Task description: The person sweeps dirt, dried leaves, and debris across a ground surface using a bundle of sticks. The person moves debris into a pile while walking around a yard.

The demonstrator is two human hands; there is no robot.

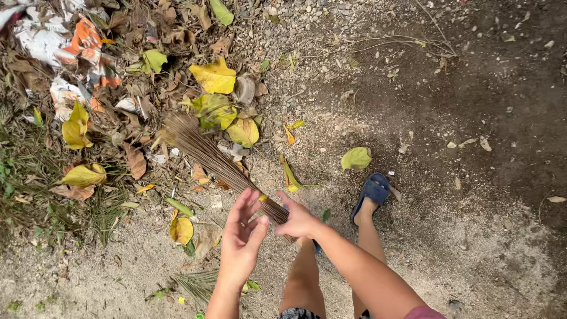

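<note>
Ground scene, listed outward from the broom as landmark, far left first

- Torn paper scraps (71,53), white and orange: far up-left of the broom, lying in a heap of dry brown leaves (127,88)
- Yellow leaves: one (75,125) left of the broom's tip, one (215,77) above it, a smaller one (181,229) below the bristles
- Grass (23,171): far left of the broom, along the heap's edge
- Broom (218,162), a bundle of thin brown sticks: lies slantwise, fanned tip in the leaf heap, bound end under the hands
- Left hand (241,235): just below the broom's bound end, open, fingers (248,204) straight and slightly spread, tips touching or nearly touching the sticks; holds nothing
- Right hand (298,220): at the broom's bound end, fingers curled round the sticks
- Green-yellow leaf (356,158): right of the broom, alone on sandy ground (472,254)
- Blue sandal (371,192): right of the broom, on the person's foot
- Dark soil (502,88): far right of the broom, strewn with small pebbles
</note>
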